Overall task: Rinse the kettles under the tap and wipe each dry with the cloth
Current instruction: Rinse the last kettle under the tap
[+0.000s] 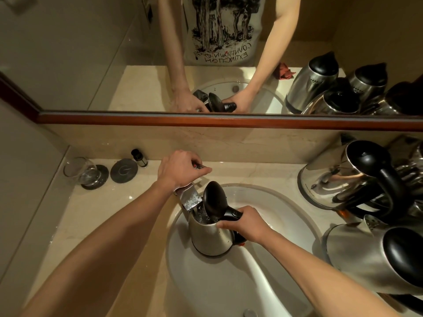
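tap lever (198, 166) mostly hidden under left hand (177, 169). kettle handle (232, 215) covered by right hand (246, 223). at 4 o'clock, kettle (375, 255) cut by frame edge.

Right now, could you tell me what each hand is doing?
Left hand: gripping the tap handle.
Right hand: gripping the kettle by its handle.

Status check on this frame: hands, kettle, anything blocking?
Left hand grips tap lever. Right hand holds kettle by its handle in the sink, lid up, under the spout. Other kettles wait on the right; nothing blocking.
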`<action>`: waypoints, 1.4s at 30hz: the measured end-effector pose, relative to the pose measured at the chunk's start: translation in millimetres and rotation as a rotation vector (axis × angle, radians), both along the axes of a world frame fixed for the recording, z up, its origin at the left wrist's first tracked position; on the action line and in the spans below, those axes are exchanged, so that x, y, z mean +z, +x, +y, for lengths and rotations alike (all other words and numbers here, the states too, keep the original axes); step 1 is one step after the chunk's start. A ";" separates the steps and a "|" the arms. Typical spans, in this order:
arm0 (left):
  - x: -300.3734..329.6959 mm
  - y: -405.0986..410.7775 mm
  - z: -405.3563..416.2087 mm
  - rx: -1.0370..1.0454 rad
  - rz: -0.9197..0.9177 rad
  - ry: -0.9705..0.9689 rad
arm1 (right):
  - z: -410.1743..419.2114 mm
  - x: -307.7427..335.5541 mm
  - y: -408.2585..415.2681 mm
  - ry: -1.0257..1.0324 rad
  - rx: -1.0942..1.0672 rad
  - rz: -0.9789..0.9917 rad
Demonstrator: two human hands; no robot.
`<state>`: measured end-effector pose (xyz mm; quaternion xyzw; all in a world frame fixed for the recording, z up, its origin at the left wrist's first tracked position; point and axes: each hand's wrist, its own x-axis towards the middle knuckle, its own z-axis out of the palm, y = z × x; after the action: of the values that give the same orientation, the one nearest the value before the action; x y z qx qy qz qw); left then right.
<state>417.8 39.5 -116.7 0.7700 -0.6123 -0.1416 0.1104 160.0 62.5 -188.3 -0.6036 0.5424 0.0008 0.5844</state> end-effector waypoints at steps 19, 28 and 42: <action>3.1 -1.5 1.9 0.013 0.002 0.011 | 0.7 -1.7 -0.2 0.005 0.014 -0.002; -0.5 0.3 -0.2 0.007 -0.002 0.006 | 1.1 -2.5 -0.8 -0.003 0.016 0.002; 1.3 -0.7 0.4 0.002 -0.013 0.003 | 1.8 -1.6 -0.6 0.000 0.013 0.012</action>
<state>417.1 39.9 -115.5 0.7718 -0.6118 -0.1376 0.1054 159.4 64.3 -189.9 -0.6072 0.5419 0.0080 0.5811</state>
